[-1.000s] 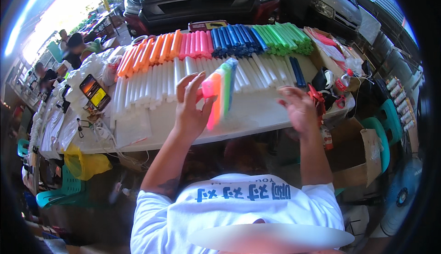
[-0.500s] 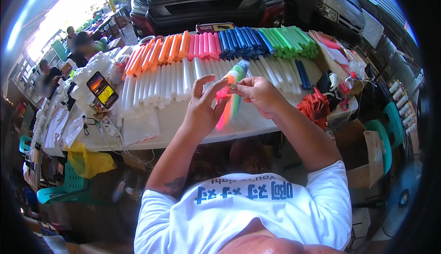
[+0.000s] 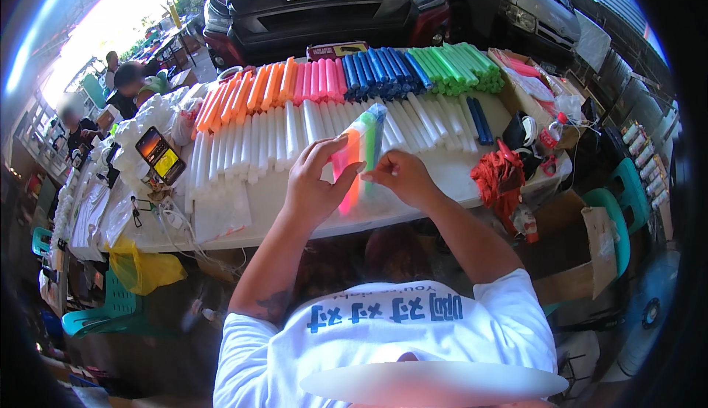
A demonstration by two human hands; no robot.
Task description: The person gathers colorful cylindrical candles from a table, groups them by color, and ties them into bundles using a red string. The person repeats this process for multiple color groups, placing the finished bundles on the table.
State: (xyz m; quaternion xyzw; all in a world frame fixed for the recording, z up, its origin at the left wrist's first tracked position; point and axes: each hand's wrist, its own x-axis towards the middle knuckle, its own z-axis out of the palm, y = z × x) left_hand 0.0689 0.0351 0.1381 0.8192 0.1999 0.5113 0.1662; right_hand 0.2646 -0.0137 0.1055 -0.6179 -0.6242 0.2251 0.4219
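Upright in my left hand (image 3: 317, 176) is a clear plastic sleeve of pink, orange, green and blue tubes (image 3: 366, 131), its top leaning right. The thumb and fingers grip its left side. My right hand (image 3: 394, 176) pinches the right side of the same sleeve, lower down, below the blue end. Behind them on the white table (image 3: 287, 209) lie rows of white tubes (image 3: 243, 146), with orange (image 3: 265, 84), pink (image 3: 317, 80), blue (image 3: 380, 72) and green (image 3: 453, 69) tubes stacked farther back.
A phone (image 3: 161, 154) and white bags sit left; a red cloth (image 3: 496, 187), cables and an open cardboard box (image 3: 509, 91) right. A yellow bag (image 3: 144, 268) hangs at the front edge. Chairs flank the table. People (image 3: 129, 84) work at back left; parked vehicles (image 3: 324, 17) stand behind.
My right hand came in from the right onto the sleeve, then moved slightly lower along it. My left hand keeps its grip, and the sleeve now stands a little lower.
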